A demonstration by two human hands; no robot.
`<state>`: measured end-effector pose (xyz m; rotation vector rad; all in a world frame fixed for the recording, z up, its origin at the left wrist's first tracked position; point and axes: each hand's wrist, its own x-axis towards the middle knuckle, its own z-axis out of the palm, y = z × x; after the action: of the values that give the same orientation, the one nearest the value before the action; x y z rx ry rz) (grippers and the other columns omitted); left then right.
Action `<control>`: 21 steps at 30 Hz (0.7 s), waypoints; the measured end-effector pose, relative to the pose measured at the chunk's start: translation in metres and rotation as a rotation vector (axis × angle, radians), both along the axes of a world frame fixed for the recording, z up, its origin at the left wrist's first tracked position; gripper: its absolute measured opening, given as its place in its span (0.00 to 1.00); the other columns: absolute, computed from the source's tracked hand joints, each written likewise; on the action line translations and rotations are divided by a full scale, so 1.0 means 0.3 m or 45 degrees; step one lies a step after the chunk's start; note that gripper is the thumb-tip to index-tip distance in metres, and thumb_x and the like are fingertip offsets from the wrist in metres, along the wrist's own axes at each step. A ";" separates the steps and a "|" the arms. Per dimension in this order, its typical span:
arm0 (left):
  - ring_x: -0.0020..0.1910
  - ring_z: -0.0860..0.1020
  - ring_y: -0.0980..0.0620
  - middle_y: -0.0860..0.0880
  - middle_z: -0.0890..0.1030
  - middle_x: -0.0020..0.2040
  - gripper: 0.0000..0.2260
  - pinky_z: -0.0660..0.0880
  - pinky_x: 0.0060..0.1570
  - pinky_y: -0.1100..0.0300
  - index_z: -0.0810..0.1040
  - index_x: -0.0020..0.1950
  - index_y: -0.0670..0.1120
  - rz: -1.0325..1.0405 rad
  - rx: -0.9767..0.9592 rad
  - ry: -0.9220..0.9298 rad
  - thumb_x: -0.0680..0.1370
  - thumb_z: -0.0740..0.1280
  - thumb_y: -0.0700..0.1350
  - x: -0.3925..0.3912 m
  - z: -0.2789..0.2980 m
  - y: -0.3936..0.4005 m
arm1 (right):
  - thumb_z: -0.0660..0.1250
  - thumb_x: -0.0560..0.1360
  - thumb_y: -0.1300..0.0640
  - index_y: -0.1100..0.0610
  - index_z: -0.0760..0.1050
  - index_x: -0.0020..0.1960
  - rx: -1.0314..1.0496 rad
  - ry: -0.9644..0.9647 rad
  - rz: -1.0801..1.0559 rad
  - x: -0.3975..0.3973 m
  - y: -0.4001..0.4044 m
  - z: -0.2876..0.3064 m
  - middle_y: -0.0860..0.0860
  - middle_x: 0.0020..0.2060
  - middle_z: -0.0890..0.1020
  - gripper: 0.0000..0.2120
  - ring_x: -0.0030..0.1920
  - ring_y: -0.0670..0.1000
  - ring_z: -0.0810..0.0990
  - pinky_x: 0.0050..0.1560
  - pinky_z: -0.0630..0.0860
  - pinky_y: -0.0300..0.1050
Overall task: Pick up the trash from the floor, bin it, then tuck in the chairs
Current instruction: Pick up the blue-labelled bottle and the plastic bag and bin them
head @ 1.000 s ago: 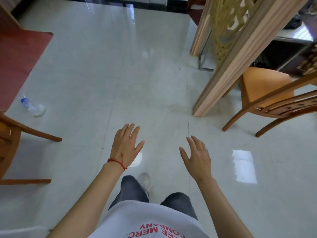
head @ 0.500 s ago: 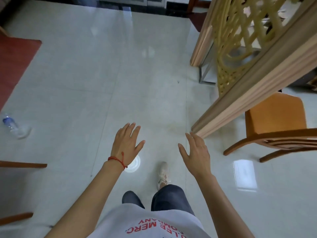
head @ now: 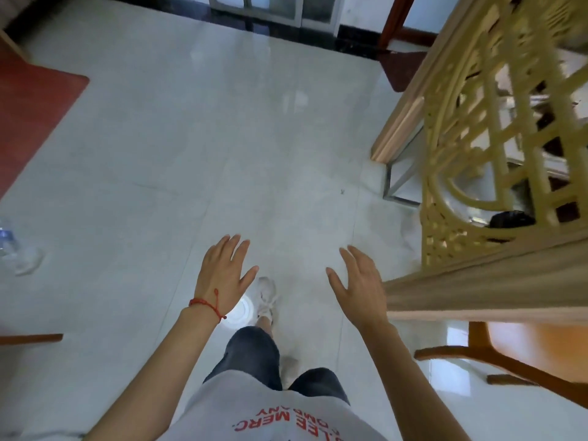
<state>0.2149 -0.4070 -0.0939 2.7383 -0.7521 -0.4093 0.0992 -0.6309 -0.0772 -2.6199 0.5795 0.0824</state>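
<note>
A crushed clear plastic bottle (head: 19, 253) with a blue label lies on the pale tiled floor at the far left edge. My left hand (head: 222, 275), with a red string at the wrist, hovers over the floor with straight fingers and holds nothing. My right hand (head: 359, 286) is stretched out the same way, empty, just left of the wooden partition. A wooden chair with an orange seat (head: 525, 354) stands at the lower right, partly hidden behind the partition. The bottle lies well to the left of both hands.
A wooden partition with a yellow lattice panel (head: 496, 160) fills the right side. A red mat (head: 28, 113) covers the floor at the upper left. A chair leg (head: 31, 338) pokes in at the left edge. My feet (head: 265, 297) are on the tiles below my hands.
I have walked forward: the partition and orange chair slid closer and lower at the right, the bottle drifted down towards the left edge. Both hands stayed open and empty.
</note>
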 end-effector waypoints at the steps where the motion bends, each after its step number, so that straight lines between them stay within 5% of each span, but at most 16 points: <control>1: 0.59 0.75 0.35 0.36 0.77 0.60 0.35 0.72 0.55 0.42 0.74 0.61 0.37 0.018 0.002 0.004 0.78 0.41 0.62 0.061 -0.006 -0.006 | 0.58 0.78 0.45 0.57 0.64 0.70 0.007 0.018 0.007 0.068 -0.013 -0.005 0.54 0.71 0.66 0.25 0.72 0.54 0.62 0.70 0.60 0.50; 11: 0.57 0.76 0.35 0.36 0.78 0.58 0.33 0.73 0.53 0.40 0.75 0.60 0.37 0.165 -0.002 -0.047 0.79 0.41 0.60 0.614 0.014 -0.044 | 0.52 0.76 0.40 0.58 0.68 0.68 0.020 -0.040 0.146 0.709 -0.047 0.012 0.56 0.68 0.71 0.29 0.69 0.56 0.68 0.66 0.66 0.53; 21: 0.57 0.77 0.36 0.37 0.78 0.58 0.33 0.73 0.53 0.39 0.76 0.59 0.38 0.623 0.024 -0.036 0.79 0.41 0.59 0.841 0.031 0.072 | 0.45 0.73 0.36 0.55 0.65 0.70 0.012 0.089 0.654 1.218 0.025 -0.005 0.54 0.70 0.67 0.34 0.70 0.54 0.65 0.67 0.64 0.50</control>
<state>0.4671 -0.3855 -0.0847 2.8197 -0.0677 -0.2682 0.4644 -0.6234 -0.0786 -2.6996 -0.0846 0.3346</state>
